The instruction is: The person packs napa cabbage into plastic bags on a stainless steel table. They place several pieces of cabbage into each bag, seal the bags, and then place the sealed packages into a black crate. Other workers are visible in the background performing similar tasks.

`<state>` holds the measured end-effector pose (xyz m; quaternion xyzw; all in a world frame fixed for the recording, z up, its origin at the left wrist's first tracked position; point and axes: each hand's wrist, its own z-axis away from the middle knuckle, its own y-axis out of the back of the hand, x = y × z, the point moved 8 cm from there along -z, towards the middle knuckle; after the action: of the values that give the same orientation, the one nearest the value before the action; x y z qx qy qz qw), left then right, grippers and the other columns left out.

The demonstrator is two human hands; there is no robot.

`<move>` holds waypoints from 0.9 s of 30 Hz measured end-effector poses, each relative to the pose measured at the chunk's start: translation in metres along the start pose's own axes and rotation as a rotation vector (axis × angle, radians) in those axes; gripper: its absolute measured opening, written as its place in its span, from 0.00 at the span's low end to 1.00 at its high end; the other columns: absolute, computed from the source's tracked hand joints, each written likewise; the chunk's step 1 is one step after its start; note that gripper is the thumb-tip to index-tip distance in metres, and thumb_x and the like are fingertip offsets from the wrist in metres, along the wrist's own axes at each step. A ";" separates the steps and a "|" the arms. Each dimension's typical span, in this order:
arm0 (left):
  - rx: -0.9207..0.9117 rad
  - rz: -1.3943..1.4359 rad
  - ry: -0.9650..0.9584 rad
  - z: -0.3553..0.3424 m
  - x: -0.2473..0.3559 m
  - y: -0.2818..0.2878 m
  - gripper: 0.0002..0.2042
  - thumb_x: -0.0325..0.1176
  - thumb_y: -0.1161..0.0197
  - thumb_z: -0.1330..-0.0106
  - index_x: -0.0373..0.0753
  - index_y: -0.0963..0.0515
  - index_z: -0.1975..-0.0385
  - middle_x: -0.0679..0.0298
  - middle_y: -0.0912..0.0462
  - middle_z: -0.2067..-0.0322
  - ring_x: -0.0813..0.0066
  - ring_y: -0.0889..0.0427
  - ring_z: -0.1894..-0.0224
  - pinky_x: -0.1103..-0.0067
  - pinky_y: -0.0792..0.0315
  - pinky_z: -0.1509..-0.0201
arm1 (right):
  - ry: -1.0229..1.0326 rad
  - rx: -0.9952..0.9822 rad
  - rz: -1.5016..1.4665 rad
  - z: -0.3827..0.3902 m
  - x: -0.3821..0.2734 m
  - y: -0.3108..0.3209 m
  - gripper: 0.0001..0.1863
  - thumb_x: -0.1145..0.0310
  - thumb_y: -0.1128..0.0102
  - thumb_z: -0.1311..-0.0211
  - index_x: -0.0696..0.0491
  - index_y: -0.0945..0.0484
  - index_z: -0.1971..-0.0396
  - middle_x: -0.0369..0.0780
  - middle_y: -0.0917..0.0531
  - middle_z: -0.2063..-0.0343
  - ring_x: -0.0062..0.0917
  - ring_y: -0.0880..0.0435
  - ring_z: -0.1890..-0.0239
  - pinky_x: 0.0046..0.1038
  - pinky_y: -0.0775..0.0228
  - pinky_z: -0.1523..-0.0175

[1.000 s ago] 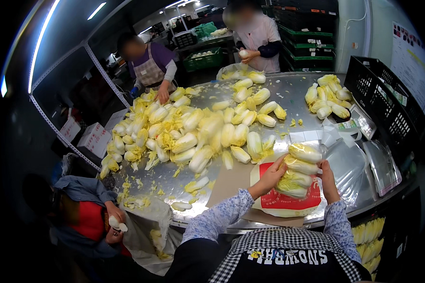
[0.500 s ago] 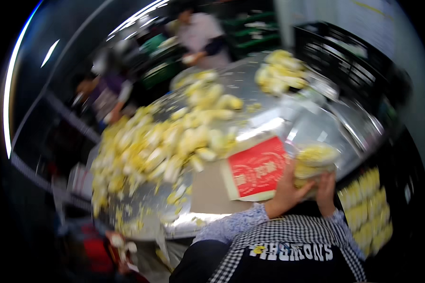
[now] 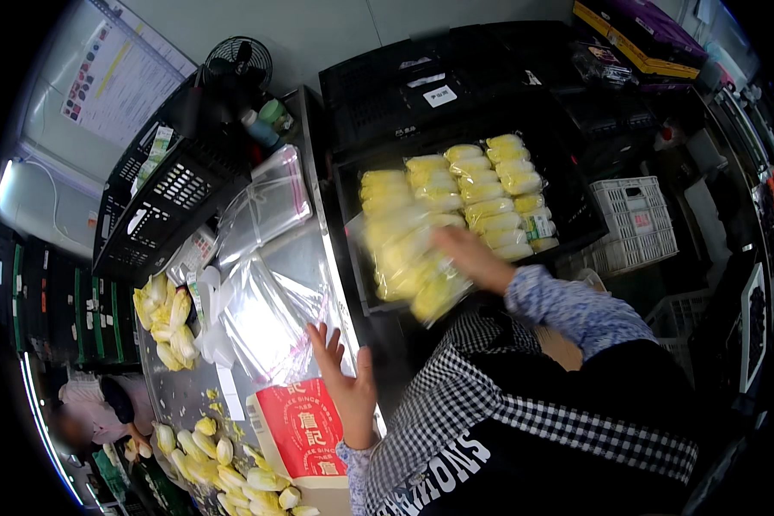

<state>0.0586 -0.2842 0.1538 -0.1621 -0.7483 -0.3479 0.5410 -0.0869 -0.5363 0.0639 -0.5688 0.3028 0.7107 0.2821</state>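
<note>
My right hand grips a clear bag of yellow baby cabbages, blurred by motion, over the near left part of a black crate. Rows of similar bagged baby cabbages lie inside that crate. My left hand is held up with fingers spread and nothing in it. Beside and partly beneath it, a red and cream printed sheet or bag lies on the steel table. A stack of clear plastic bags is just beyond the left hand.
Loose baby cabbages are heaped at the table's near left, with a smaller pile farther up. A black basket and a fan stand at the back. White crates are at right; a co-worker stands at far left.
My view has swung right to the crate. Both hands were at the bagged cabbages over the table; now the right hand has carried them to the crate, and the left has let go.
</note>
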 end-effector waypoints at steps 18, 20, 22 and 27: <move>0.260 0.757 0.721 0.030 -0.153 0.024 0.16 0.34 0.44 0.31 0.32 0.31 0.48 0.54 0.20 0.64 0.67 0.19 0.68 0.75 0.23 0.63 | -0.510 -0.010 1.147 -0.044 0.224 0.280 0.35 0.43 0.63 0.32 0.63 0.35 0.45 0.63 0.30 0.48 0.53 0.29 0.44 0.46 0.37 0.40; 0.312 0.755 0.686 0.030 -0.157 0.035 0.14 0.32 0.44 0.31 0.31 0.30 0.50 0.54 0.19 0.66 0.68 0.18 0.71 0.76 0.22 0.64 | -0.563 0.084 1.167 -0.029 0.154 0.247 0.37 0.42 0.59 0.34 0.59 0.40 0.39 0.58 0.32 0.44 0.52 0.31 0.42 0.45 0.40 0.37; 0.333 0.747 0.677 0.025 -0.159 0.041 0.13 0.32 0.45 0.31 0.32 0.28 0.52 0.55 0.19 0.66 0.69 0.18 0.69 0.77 0.22 0.65 | -0.391 0.253 1.114 -0.021 0.153 0.254 0.45 0.42 0.56 0.36 0.52 0.62 0.29 0.55 0.55 0.31 0.55 0.53 0.31 0.51 0.53 0.31; 0.401 0.685 0.697 0.028 -0.163 0.046 0.12 0.33 0.45 0.30 0.32 0.27 0.53 0.56 0.19 0.65 0.71 0.18 0.68 0.78 0.23 0.63 | -0.397 0.241 1.188 -0.042 0.202 0.213 0.49 0.43 0.53 0.36 0.50 0.72 0.30 0.51 0.70 0.29 0.60 0.62 0.30 0.49 0.69 0.27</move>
<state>0.1268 -0.2107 0.0143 -0.1651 -0.4800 -0.0344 0.8609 -0.2580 -0.6970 -0.1182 -0.1257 0.5864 0.7988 -0.0476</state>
